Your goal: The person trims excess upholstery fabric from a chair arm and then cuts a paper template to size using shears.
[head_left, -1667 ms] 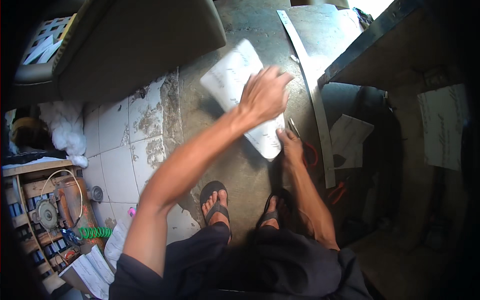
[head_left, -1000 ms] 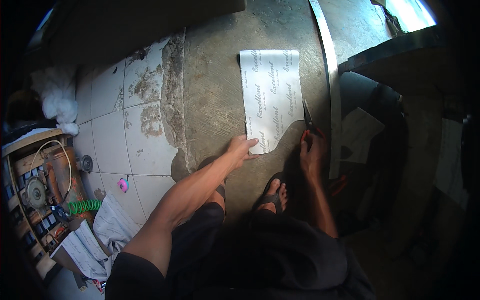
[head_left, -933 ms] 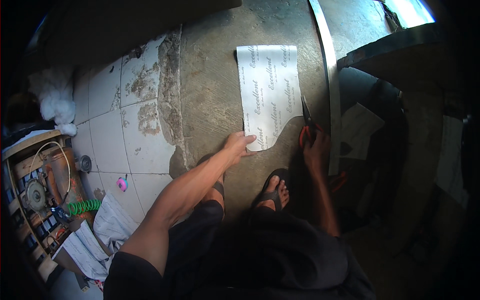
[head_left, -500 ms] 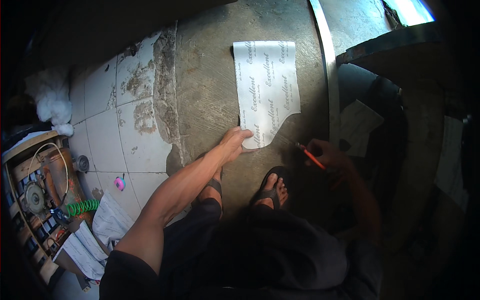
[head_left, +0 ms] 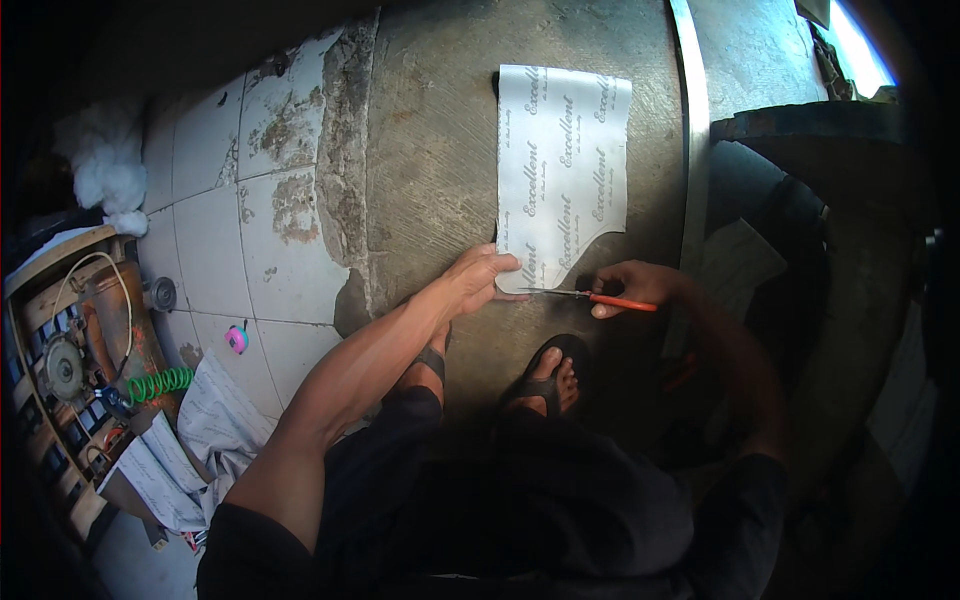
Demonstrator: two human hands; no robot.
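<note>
A white printed sheet (head_left: pixel 560 150), curved along its lower right side, lies over the concrete floor (head_left: pixel 430 160), its bottom end lifted in my left hand (head_left: pixel 478 275), which grips the corner between thumb and fingers. My right hand (head_left: pixel 635 290) grips orange-handled scissors (head_left: pixel 622 301) level, blades pointing left across the bottom end of the sheet; whether they are cutting cannot be told. My sandalled feet are just below.
A long metal strip (head_left: pixel 692 150) runs up the right, beside a dark raised edge (head_left: pixel 780 125). At left are cracked white tiles (head_left: pixel 205 260), white stuffing (head_left: pixel 110 180), a pink tape measure (head_left: pixel 237 337), a rusty tank (head_left: pixel 130 335) with green coiled hose, and crumpled sheets (head_left: pixel 215 420).
The sheet, first raised in both hands, now lies flatter with my left hand at its lower corner. The scissors have swung from pointing up beside it to horizontal, blades at its bottom end.
</note>
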